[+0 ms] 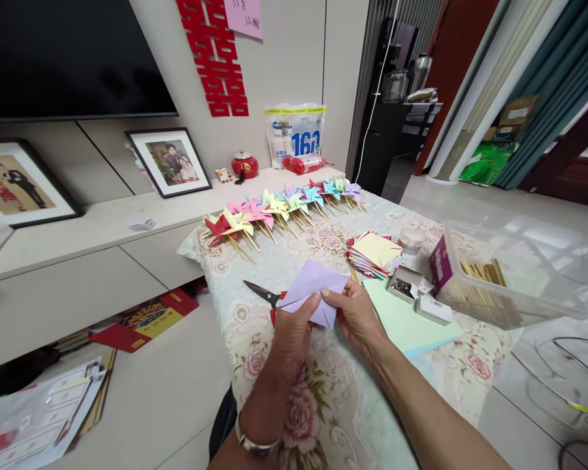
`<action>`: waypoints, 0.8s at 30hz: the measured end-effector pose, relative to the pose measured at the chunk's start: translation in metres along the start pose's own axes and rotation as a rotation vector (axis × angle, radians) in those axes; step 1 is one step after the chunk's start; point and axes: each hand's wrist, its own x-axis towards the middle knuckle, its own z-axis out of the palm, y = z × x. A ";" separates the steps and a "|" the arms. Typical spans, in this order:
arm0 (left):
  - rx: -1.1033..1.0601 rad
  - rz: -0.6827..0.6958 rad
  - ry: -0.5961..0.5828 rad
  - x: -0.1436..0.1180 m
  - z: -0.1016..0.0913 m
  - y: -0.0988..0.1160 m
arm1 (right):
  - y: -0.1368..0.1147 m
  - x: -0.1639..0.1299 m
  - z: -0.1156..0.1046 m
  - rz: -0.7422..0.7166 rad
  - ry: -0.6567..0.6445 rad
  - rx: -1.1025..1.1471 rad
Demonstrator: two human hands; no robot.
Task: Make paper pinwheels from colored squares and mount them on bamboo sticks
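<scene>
The long table under a pale floral-print cloth [333,418] fills the middle of the view, and at its 3 o'clock edge sits a clear plastic storage tub [509,274] with thin wooden sticks lying inside. Along the 12 o'clock end runs a row of finished paper pinwheels on wooden sticks [279,209], red and yellow through to blue and purple, laid side by side. A pale green paper sheet [411,323] lies flat at about 3 o'clock from the hands, with a fanned stack of coloured paper squares [375,254] beyond it and a small open box of metal pins [404,284] between them. Red-handled scissors [262,294] rest at 10 o'clock from the hands, partly under the work. The work itself is a lilac paper square [313,290], held just above the cloth at table centre; it looks thin and crisp, with one flap bent down at its near edge. The left hand [291,333] is pinched on its near left edge, and the right hand [355,316] is closed on the lower flap, thumb on top. This reads as a folding step on a fresh pinwheel blank; the next move likely calls for pressing the crease flat and square, keeping the corners aligned.
</scene>
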 end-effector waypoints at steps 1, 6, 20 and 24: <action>-0.003 -0.001 0.002 0.000 0.000 0.000 | 0.000 0.000 0.000 0.004 -0.001 0.001; -0.009 -0.049 0.049 0.003 -0.004 0.000 | 0.000 0.000 -0.002 0.027 -0.031 0.000; -0.066 -0.054 0.046 0.000 -0.002 0.003 | -0.005 0.000 -0.003 0.011 -0.032 -0.023; -0.060 -0.043 0.040 0.001 -0.003 0.002 | -0.003 0.001 -0.005 0.007 -0.039 -0.036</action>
